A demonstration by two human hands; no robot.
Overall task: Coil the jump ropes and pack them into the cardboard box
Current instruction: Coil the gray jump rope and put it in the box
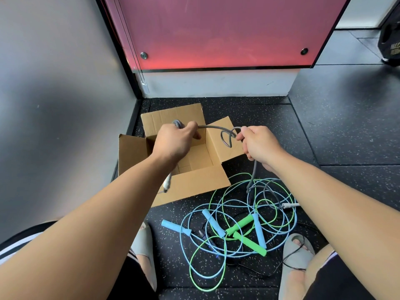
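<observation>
grey rope part-coiled in hand over the open box; nothing seen packed yet.

the left hand (173, 140) is clamped round a bunch of loops of the grey rope (213, 127), held above the cardboard box (194, 182). the right hand (258, 144) is closed on the same rope just beside a fresh loop, and the rope's tail runs down from it to the floor (324, 137). one white handle (166, 184) hangs below the left forearm. the box stands open on the floor, flaps out, and no rope shows in the part of its inside that can be seen. the blue rope (175, 227) and green rope (249, 243) lie tangled together on the floor near the box, uncoiled. judgement: first rope about half coiled, the others untouched, so most of the task is left.
</observation>
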